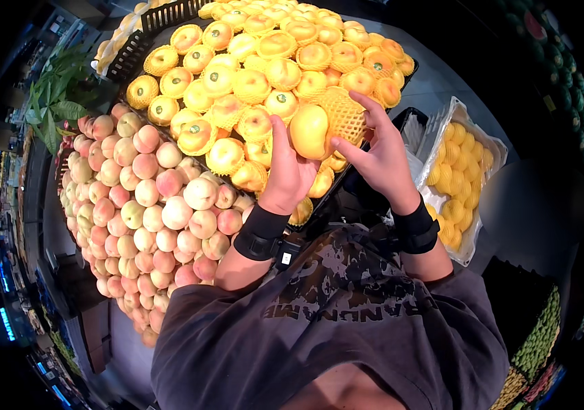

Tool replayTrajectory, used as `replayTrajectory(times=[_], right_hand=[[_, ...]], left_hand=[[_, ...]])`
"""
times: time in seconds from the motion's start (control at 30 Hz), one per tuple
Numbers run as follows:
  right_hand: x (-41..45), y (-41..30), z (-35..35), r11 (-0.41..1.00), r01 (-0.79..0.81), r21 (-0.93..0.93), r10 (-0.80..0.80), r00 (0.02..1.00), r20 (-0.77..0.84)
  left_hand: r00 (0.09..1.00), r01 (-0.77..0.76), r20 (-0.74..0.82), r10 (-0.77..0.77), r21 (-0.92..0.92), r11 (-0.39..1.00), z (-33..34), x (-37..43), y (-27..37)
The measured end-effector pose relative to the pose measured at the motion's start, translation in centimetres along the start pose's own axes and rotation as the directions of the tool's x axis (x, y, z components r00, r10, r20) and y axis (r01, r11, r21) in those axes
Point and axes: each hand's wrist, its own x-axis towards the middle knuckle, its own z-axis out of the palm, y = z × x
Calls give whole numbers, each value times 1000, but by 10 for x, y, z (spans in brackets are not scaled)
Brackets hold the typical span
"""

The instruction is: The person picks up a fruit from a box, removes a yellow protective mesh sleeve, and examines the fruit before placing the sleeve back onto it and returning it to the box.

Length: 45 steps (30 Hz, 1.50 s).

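Note:
In my left hand (292,171) rests a smooth yellow peach (310,132), its near side bare. My right hand (382,156) has its thumb and fingers on a yellow foam net sleeve (343,114), spread wide right beside the fruit. Whether the sleeve still wraps part of that peach, I cannot tell. Under and beyond both hands is a heap of yellow peaches (276,43) in foam nets, several bearing round green stickers. Each wrist wears a black band.
Pink and cream peaches (148,220) are piled at the left. To the right, a white-lined crate (497,148) holds yellow fruit in nets. A leafy plant (61,87) stands at far left. Black slatted crate walls (174,15) edge the display at the back.

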Motion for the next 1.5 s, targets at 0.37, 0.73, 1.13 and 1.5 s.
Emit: replayTrajectory(times=[0.37, 0.73, 1.13, 1.5], right_hand=[[1, -8, -24, 903, 266, -338, -327, 934, -140], [-9, -22, -36, 814, 490, -313, -433, 870, 235], [-1, -28, -31, 685, 597, -418, -598, 788, 147], [-9, -41, -29, 966, -193, 173, 154, 964, 215]], left_hand=[[979, 197, 81, -185, -170, 966, 10, -1, 10], [989, 95, 117, -92, -16, 995, 28, -5, 7], [997, -39, 76, 32, 93, 995, 33, -11, 5], [995, -6, 99, 2, 44, 999, 27, -11, 7]])
